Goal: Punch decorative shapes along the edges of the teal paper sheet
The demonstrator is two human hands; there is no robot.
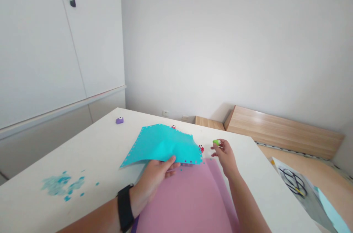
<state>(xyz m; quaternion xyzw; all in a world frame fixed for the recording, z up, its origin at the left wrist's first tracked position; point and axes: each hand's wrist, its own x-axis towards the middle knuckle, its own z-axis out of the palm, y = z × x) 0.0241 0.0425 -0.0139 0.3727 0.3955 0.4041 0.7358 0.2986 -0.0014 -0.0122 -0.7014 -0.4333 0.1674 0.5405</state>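
My left hand (156, 176) pinches the near edge of a turquoise sheet of paper (160, 141), thumb on top and fingers underneath. Small holes run along the sheet's edges, and its middle is bent. Off the sheet's right side, my right hand (227, 159) grips a small green craft punch (216, 142) with a googly eye. A red craft punch (201, 149) sits at the paper's right edge, partly covered. Behind the far edge another red piece (173, 126) peeks out. Pink sheets (182, 203) lie under my left hand.
On the white table (102, 144), a purple punch (119, 120) stands near the far left corner. Turquoise paper bits (64, 185) are scattered at the left. Beyond the right edge are a wooden headboard (281, 126) and a bag with black cord (293, 181).
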